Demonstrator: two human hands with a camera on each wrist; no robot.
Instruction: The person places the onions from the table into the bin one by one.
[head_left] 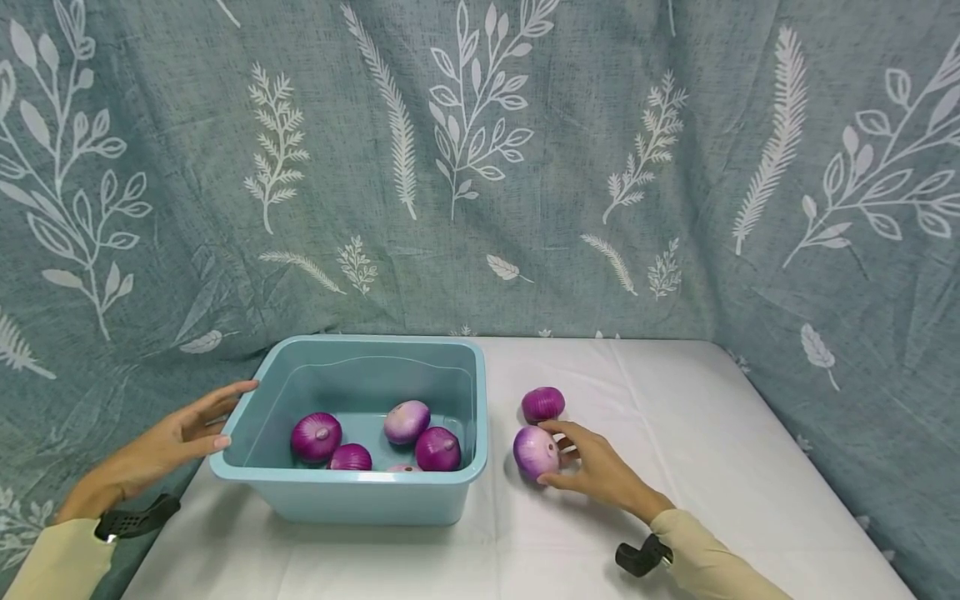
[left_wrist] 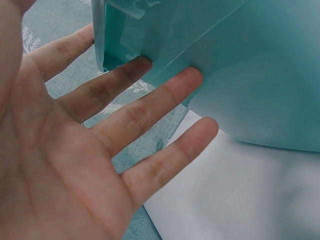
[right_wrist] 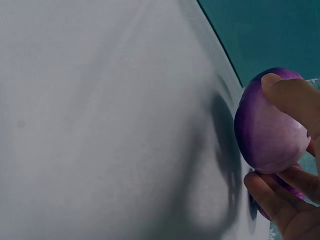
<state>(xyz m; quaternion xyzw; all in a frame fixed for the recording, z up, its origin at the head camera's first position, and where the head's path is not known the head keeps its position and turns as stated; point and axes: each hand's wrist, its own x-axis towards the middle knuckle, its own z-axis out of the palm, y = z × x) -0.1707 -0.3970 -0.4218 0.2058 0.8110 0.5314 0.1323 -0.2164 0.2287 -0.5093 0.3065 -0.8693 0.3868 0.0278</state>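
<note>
My right hand grips a pale purple-and-white onion between thumb and fingers, to the right of the blue plastic tub. In the right wrist view the thumb lies across this onion, and its shadow falls on the cloth. A darker purple onion sits just behind it on the table. My left hand rests with spread fingers at the tub's left rim; in the left wrist view its straight fingers lie against the tub's outer wall. Several onions lie inside the tub.
A white cloth covers the table, whose right edge slants toward the front. Behind and beside it hangs a grey-green curtain with white leaf prints. Dark straps circle both wrists.
</note>
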